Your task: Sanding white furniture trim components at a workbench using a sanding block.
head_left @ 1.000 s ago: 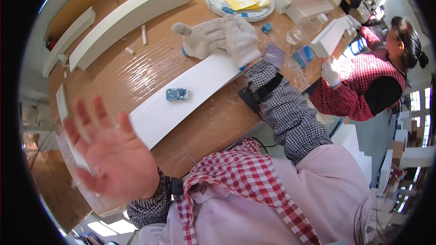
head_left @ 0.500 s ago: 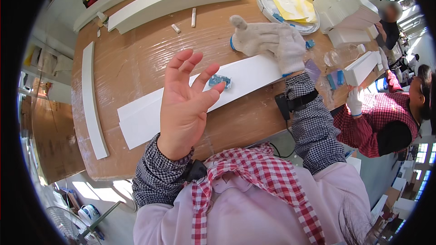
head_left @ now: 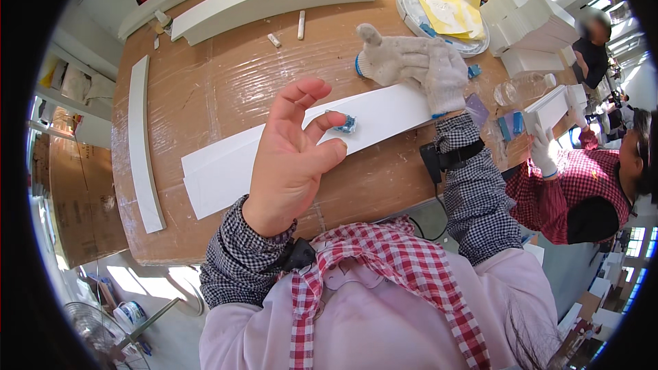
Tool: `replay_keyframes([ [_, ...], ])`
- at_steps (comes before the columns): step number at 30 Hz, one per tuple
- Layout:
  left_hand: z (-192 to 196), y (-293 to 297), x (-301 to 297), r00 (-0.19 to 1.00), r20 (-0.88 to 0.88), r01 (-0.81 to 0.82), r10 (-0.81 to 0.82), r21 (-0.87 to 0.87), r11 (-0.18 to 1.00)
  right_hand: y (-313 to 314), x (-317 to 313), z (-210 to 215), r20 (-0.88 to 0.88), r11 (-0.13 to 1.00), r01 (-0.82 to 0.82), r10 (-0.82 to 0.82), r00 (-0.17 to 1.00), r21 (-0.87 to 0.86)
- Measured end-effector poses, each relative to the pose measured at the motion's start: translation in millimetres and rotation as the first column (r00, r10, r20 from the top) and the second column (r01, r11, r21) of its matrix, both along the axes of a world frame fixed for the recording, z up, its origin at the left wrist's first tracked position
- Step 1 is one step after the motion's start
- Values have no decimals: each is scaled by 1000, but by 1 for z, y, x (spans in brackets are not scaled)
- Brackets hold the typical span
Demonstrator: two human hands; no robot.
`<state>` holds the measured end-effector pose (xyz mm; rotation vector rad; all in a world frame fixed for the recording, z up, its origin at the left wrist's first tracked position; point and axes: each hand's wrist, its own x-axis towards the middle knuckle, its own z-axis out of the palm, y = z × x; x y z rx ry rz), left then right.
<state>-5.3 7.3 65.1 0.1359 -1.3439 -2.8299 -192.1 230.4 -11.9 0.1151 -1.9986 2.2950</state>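
Note:
My left hand [head_left: 291, 157] is bare and open, its fingers curved and thumb apart. It hovers over a stack of long white strips [head_left: 223, 178]. A small blue piece in clear wrap [head_left: 347, 123] lies on the top strip, just past my fingertips and partly hidden by the index finger. My right hand [head_left: 447, 85], in a white knitted glove, is closed on a loose white knitted glove [head_left: 387, 58]. The loose glove's blue-edged cuff points left, towards the bare hand. My right hand rests at the right end of the strips.
Curved white boards [head_left: 274, 0] line the far edge; another narrow strip [head_left: 142, 144] lies at left. A round tray [head_left: 404, 10] holds yellow sheets. White blocks [head_left: 534, 24], a clear bottle [head_left: 524, 89] and a co-worker's gloved hand [head_left: 543, 153] are at right.
My left hand has moved right, and its fingers have drawn closer together and curled more. My right hand keeps hold of the loose glove. The whole view has shifted slightly.

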Motion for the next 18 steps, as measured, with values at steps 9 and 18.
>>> replay_keyframes([
  [9, -10, -3, 1, 996, -85, -10, 7, -41, 999, 0, 1, 1, 9, 1000, -15, 15, 1000, -6],
  [18, -2, -6, 8, 999, -24, -39, 44, 156, 987, 14, -12, -21, -754, 341, 673, 342, 561, 656],
])
